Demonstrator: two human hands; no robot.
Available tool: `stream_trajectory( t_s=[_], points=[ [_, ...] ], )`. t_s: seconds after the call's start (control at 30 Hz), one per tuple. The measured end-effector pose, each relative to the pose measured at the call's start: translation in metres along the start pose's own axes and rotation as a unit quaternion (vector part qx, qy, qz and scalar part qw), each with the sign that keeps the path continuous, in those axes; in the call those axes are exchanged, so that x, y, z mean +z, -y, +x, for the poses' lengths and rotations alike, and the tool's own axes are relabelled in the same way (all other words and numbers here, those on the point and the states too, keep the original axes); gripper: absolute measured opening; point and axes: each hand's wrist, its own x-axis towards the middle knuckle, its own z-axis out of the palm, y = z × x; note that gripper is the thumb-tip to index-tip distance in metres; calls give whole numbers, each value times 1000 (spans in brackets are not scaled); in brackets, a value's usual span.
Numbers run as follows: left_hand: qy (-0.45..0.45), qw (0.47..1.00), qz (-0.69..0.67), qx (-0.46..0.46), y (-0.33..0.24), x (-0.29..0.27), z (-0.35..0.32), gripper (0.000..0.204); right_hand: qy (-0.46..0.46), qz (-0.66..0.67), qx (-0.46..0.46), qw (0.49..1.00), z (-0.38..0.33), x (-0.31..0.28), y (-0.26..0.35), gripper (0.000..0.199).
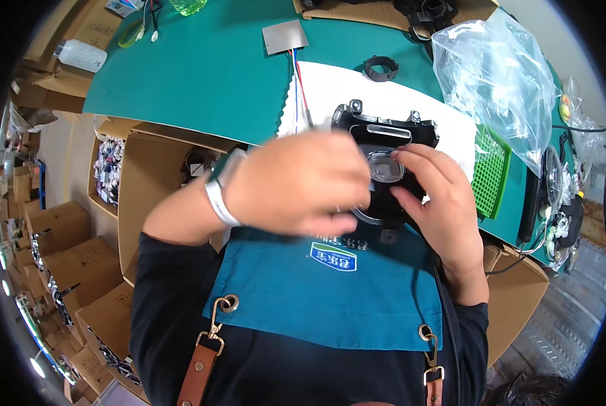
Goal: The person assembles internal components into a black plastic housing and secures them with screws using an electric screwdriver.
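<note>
Nearest the camera, a teal apron [330, 291] hangs from brown leather straps [198, 369] clipped on with brass hooks.

Just above it, both hands hold a black camera-style housing [391, 139] at chest height, over the near edge of the bench. The left hand [296, 183] comes across from 9 o'clock, fingers curled closed over the housing's left half, apparently to keep it steady. A white band [218, 196] sits on that wrist. The right hand [438, 203] closes in from 4 o'clock; its thumb and fingertips pinch the clear round lens piece [384, 167] at the front of the housing. Whether the piece is seated or loose cannot be told — the fingers hide its rim.

Beyond the housing, at 12 o'clock, a white sheet [337, 88] covers part of the green mat [208, 74], likely as a clean working surface. A black ring [381, 68] lies on the sheet, well apart from the hands, and a small grey plate [284, 36] with coloured wires [298, 81] rests on the mat.

Containers:
- Green gridded tray [492, 169] at 3 o'clock — its cells look empty.
- Clear plastic bag [499, 74] at 1 o'clock, holding small clear parts, indistinct.
- Open cardboard boxes [141, 176] at 9 o'clock under the bench; one holds packed small items [107, 169].
- White bottle [80, 54] at 10 o'clock, lying on its side.
</note>
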Motion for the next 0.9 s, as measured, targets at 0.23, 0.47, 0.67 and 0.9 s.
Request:
stream_trajectory(
  t_s=[0.23,0.47,0.67,0.9],
  points=[
    [-20,939,272,-209,115,-15,57,45,-3,15,63,998,-1,4,-5,29],
    [57,919,303,-248,136,17,90,40,-15,46,13,999,-5,10,-9,17],
    [-17,943,262,-204,124,-5,81,36,-3,12,-4,1000,-3,8,-6,21],
    [-123,975,125,-138,7,-19,47,52,-145,94,-19,985,-11,-2,-9,49]
  ],
)
